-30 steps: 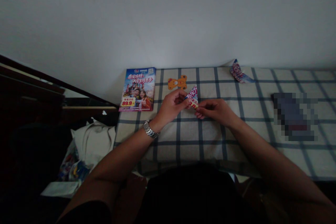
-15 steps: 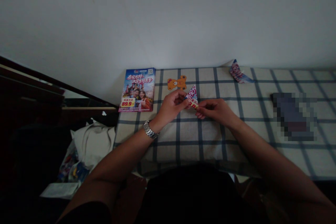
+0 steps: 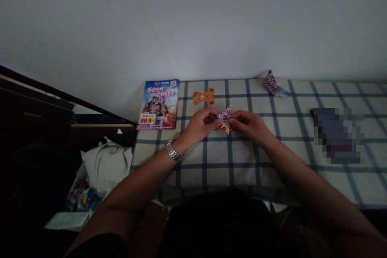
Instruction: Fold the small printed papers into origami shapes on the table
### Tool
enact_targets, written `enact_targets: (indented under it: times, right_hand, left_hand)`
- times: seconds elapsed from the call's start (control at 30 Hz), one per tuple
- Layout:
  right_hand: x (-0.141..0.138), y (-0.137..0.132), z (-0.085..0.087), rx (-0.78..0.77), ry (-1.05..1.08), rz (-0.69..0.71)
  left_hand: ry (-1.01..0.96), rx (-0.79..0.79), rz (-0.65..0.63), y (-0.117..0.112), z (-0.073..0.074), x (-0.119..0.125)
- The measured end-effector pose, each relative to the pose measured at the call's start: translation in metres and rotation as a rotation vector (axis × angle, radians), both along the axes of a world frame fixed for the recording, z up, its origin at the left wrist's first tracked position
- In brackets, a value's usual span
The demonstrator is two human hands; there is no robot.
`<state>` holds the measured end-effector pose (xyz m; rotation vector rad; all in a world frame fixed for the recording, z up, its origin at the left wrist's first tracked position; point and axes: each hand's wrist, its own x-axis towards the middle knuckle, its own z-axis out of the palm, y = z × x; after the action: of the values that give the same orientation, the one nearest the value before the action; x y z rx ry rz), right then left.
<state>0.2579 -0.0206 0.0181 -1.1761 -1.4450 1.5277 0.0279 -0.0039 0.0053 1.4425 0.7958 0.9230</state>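
A small folded paper (image 3: 224,118), printed in pink, white, blue and yellow, is held above the checked cloth (image 3: 193,175). My left hand (image 3: 203,124) pinches its left side between thumb and fingers; a metal watch is on that wrist. On the other side, my right hand (image 3: 249,125) has thumb and fingertips closed on the paper's right edge. Just beyond my left hand lies a flat orange bear figure (image 3: 203,97). Another folded paper (image 3: 273,85), with similar print, rests near the wall to the right.
A stack of printed flyers (image 3: 159,105) lies at the cloth's left end against the wall (image 3: 211,24). To the right is a dark blurred-out object (image 3: 335,135). Below on the left, beyond the edge, sits a whitish bag (image 3: 105,163) beside dark furniture.
Between my hands, the folded paper has turned, its lower tip now pointing down. My right hand has shifted up to grip it nearer the middle. The other things stay put.
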Motion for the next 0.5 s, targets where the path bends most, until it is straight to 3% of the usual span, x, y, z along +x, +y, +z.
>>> enact_targets:
  times: [0.5]
  right_hand:
    - [-0.0013, -0.0002, -0.0018, 0.025, -0.022, -0.038]
  left_hand:
    - [0.180, 0.167, 0.120, -0.0041, -0.0023, 0.0003]
